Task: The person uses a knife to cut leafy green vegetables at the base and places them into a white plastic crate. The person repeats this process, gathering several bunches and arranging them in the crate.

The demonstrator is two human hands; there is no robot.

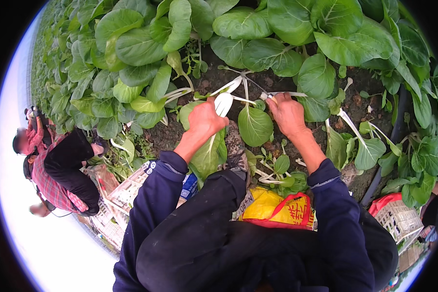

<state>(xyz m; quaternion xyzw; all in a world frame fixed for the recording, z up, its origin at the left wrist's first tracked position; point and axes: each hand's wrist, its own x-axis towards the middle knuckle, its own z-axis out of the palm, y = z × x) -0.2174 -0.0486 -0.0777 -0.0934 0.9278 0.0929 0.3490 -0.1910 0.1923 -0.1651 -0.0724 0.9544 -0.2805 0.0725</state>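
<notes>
My left hand (206, 118) grips a bok choy plant by its thick white stalks (223, 104), and the plant's green leaves (208, 157) hang below the fist. My right hand (287, 115) is closed around the handle of a small knife (257, 85). Its thin blade points up and left, towards a pale stalk base (244, 74) at the soil; whether it touches cannot be told. Between the hands, a single round leaf (255, 126) spreads out on a thin white stem. Dark soil (217, 75) shows around the stalks.
Dense bok choy (142, 47) grows ahead and to both sides. Cut leaves (367, 151) lie on the right, near a black hose (377, 175). Close to my legs is a yellow bag (273, 208) bearing writing. White plastic crates (126, 193) and a person in a plaid shirt (51, 171) are left.
</notes>
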